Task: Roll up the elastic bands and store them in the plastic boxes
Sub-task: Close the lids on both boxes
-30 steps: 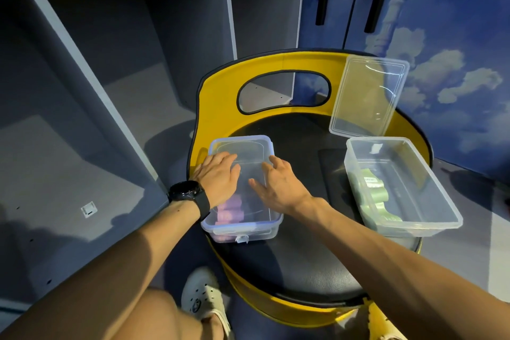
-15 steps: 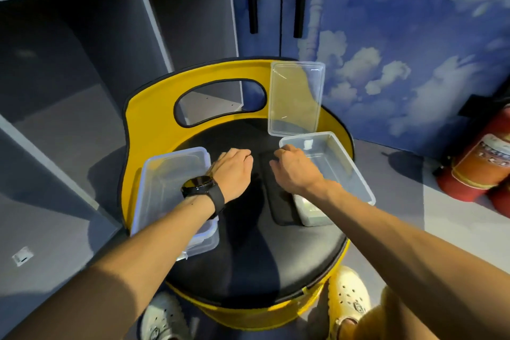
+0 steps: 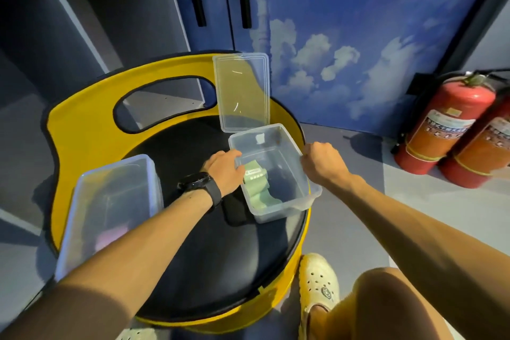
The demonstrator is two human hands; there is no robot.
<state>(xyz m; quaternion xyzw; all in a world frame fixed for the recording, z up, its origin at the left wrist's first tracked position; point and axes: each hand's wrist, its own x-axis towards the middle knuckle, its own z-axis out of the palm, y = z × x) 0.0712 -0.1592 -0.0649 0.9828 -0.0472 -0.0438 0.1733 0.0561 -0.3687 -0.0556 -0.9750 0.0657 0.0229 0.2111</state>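
Note:
An open clear plastic box [image 3: 287, 201] stands on the right side of the black seat [image 3: 209, 262] and holds rolled green elastic bands [image 3: 256, 182]. My left hand [image 3: 225, 170], with a black watch on the wrist, grips the box's left rim. My right hand [image 3: 323, 163] grips its right rim with curled fingers. The box's clear lid [image 3: 242, 91] leans upright against the yellow backrest behind it. A second clear box [image 3: 110, 201], lidded, sits on the left of the seat with a pink roll [image 3: 106, 239] showing faintly inside.
The yellow chair backrest [image 3: 82, 130] has an oval cut-out. Two red fire extinguishers [image 3: 447, 130] stand on the floor at the right. Grey open shelving [image 3: 91, 14] fills the left, and a sky-painted wall lies behind. My cream shoe [image 3: 317, 287] rests below the seat.
Both hands left the lidded left box and moved right to the open box, now holding its two sides. The camera swung to the right.

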